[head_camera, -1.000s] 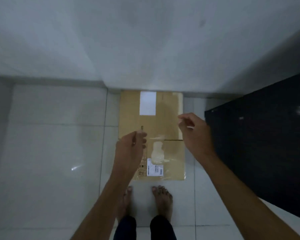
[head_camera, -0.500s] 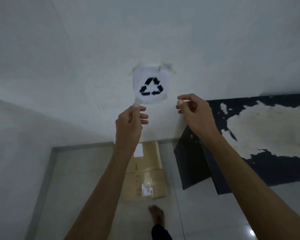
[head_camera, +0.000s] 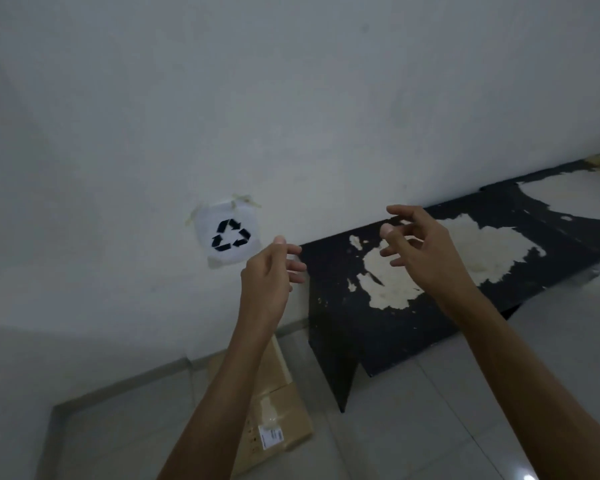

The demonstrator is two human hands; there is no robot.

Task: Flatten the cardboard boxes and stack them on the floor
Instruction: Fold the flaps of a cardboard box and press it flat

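- The left hand (head_camera: 267, 278) is raised in front of the white wall (head_camera: 291, 98), fingers loosely bent and apart, thumb tip up; it holds nothing.
- The right hand (head_camera: 420, 251) is raised beside it, well apart, its fingers spread and lightly curled — nothing between them either.
- A flattened cardboard box (head_camera: 284, 410) lies on the tiled floor (head_camera: 430, 427) below the hands, one end at the foot of the wall; the left forearm crosses in front of it and hides part of it.
- On the box's near end sits a white shipping label (head_camera: 270, 437), with a strip of clear tape running along the middle.
- A paper sheet with a black recycling symbol (head_camera: 230, 234) is taped to the wall, just left of the left hand.
- To the right, a black panel (head_camera: 361, 334) with large patches of peeled, pale surface stands against the wall — its lower corner reaches the floor near the box.
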